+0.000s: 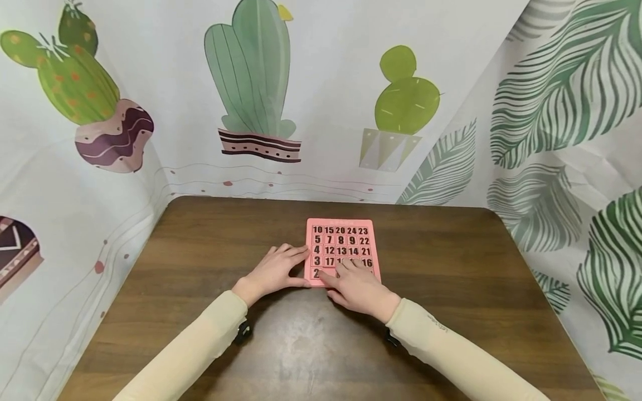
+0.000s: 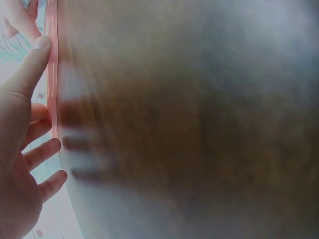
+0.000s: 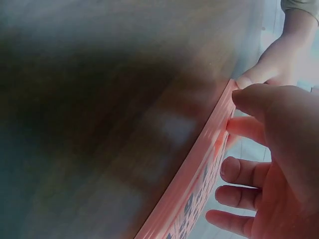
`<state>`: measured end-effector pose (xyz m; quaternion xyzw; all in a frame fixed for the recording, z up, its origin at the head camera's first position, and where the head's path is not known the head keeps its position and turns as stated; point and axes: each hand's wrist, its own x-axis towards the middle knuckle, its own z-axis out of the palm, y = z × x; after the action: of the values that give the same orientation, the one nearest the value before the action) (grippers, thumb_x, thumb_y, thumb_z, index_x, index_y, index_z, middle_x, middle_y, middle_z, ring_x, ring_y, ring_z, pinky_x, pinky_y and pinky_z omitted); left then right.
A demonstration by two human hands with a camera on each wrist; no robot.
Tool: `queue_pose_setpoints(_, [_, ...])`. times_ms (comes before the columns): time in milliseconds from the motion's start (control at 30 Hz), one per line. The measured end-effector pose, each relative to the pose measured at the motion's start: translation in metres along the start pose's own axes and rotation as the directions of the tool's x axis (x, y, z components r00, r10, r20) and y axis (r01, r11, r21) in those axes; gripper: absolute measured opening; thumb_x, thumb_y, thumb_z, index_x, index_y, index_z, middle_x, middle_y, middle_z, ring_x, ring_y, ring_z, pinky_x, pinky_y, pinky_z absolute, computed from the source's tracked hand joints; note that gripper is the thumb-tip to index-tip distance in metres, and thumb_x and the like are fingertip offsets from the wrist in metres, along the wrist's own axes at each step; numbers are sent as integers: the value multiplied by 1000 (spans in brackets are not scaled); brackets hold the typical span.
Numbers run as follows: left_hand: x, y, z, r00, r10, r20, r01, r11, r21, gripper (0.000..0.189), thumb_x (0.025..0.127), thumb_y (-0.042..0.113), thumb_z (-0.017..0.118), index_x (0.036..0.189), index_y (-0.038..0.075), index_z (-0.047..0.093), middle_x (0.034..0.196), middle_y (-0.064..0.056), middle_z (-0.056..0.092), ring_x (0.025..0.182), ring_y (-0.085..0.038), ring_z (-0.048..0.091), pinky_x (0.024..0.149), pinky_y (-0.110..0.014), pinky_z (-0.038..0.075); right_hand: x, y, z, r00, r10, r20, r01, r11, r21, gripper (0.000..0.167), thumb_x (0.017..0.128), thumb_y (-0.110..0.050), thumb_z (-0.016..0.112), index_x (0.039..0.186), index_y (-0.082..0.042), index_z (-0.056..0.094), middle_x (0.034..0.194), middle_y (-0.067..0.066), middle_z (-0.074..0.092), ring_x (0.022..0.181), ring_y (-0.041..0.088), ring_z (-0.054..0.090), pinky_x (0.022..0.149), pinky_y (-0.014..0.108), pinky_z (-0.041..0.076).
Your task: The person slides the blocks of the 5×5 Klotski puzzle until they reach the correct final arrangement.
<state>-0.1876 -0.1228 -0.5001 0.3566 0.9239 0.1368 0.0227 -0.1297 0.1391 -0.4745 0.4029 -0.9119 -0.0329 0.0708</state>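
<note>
Pink in the head view, the number board (image 1: 341, 245) lies beside the left grip (image 1: 275, 270) and under the right grip (image 1: 358, 287), both with fingers extended. Left wrist: thumb touches its edge. Right wrist: index finger touches its face.

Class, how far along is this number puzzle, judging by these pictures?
Done: the pink number puzzle lies numbers-up, the left hand at its left edge. In hand: the right hand has its index finger on the bottom row. Left: perhaps reordering, since the top row ends 24, 23.
</note>
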Motion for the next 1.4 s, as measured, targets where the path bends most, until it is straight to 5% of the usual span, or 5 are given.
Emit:
queue_pose_setpoints(200, [0, 0, 1, 1000, -7, 8, 7, 1000, 3, 86, 88, 64, 72, 154, 13, 53, 159, -5, 50, 132, -27, 50, 105, -56, 42, -9, 6, 0, 1000, 15, -18, -14, 998, 62, 43, 101, -38, 66, 140, -21, 66, 104, 7, 67, 109, 34, 62, 97, 53, 49])
queue_pose_setpoints(567, [0, -1, -1, 1000, -12, 7, 12, 1000, 8, 89, 87, 66, 73, 155, 13, 52, 160, -5, 49, 134, -27, 49, 106, -58, 41, -43, 26, 2, 997, 61, -53, -58, 996, 65, 43, 97, -34, 72, 135, -14, 71, 92, 6, 60, 88, 26, 55, 78, 42, 44])
queue_pose_setpoints(1200, [0, 2, -6, 1000, 4, 3, -4, 1000, 9, 86, 88, 63, 74, 154, 11, 54, 159, -6, 50, 133, -28, 50, 105, -57, 42, -19, 10, 5, 996, 30, -81, -27, 999, 37, 43, 98, -38, 70, 135, -15, 69, 95, 9, 64, 90, 31, 60, 83, 48, 48])
queue_pose_setpoints(1400, [-1, 2, -5, 1000, -9, 19, 9, 1000, 4, 87, 88, 64, 72, 155, 12, 52, 160, -6, 49, 134, -28, 49, 106, -58, 41, -29, 17, 4, 994, 59, -87, -51, 994, 94, 45, 97, -35, 72, 137, -15, 68, 98, 9, 65, 97, 33, 59, 87, 49, 47])
